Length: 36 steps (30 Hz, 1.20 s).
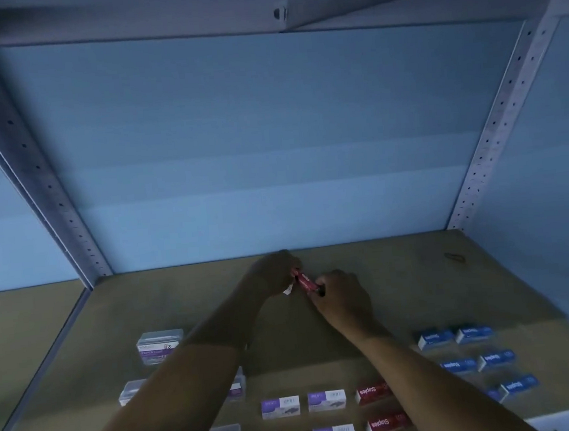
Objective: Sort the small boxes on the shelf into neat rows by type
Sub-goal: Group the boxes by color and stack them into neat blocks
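Observation:
Both hands hold one small red box [303, 281] above the back middle of the shelf board [403, 291]. My left hand [274, 275] grips its far end, where a white flap hangs open. My right hand [343, 296] grips its near end. Near the front lie rows of boxes: two red staples boxes [374, 393], several blue staples boxes [465, 335] on the right, several white-and-purple boxes [280, 407] in the middle, and clear plastic clip boxes [158, 346] on the left, partly hidden by my left forearm.
A loose paper clip [454, 257] lies at the back right of the board. Perforated metal uprights [495, 124] stand at both back corners. The blue back panel [270, 147] closes the bay and another shelf [292, 11] hangs overhead.

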Motion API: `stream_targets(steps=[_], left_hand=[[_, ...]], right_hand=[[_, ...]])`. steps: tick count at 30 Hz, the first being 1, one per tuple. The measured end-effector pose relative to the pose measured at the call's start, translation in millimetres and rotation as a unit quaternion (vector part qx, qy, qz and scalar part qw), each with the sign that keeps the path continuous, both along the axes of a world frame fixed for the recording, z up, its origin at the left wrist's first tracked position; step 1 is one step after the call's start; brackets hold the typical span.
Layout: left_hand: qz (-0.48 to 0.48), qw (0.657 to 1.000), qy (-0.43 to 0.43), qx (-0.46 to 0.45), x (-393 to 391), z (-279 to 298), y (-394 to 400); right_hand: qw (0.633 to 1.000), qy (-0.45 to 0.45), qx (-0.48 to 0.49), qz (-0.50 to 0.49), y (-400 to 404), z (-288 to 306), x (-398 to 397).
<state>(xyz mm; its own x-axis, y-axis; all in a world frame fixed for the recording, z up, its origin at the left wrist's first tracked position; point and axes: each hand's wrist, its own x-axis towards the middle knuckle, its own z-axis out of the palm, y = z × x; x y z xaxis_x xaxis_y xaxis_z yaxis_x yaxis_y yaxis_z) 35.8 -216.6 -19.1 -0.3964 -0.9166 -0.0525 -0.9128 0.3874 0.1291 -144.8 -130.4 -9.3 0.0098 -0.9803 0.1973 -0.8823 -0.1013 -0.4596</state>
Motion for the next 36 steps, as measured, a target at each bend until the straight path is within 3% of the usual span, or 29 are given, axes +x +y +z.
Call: stream_targets(steps=[16,26,32,36], left_hand=[[-0.034,0.993,0.084,-0.071,-16.6,67.3,30.0],[-0.065,0.988,0.141,0.005,-26.3,68.1,106.9],[-0.023,0.994,0.085,0.060,-36.3,51.0,137.2],[0.007,0.991,0.102,0.091,-31.9,40.2,146.9]], right_hand=[[0.997,-0.057,0.038,0.041,9.5,28.3,-70.7],[0.984,0.007,0.149,0.094,44.2,50.0,-101.6],[0.974,0.075,0.187,0.105,56.6,44.4,-104.5],[0.971,0.097,0.188,0.114,59.6,36.4,-107.0]])
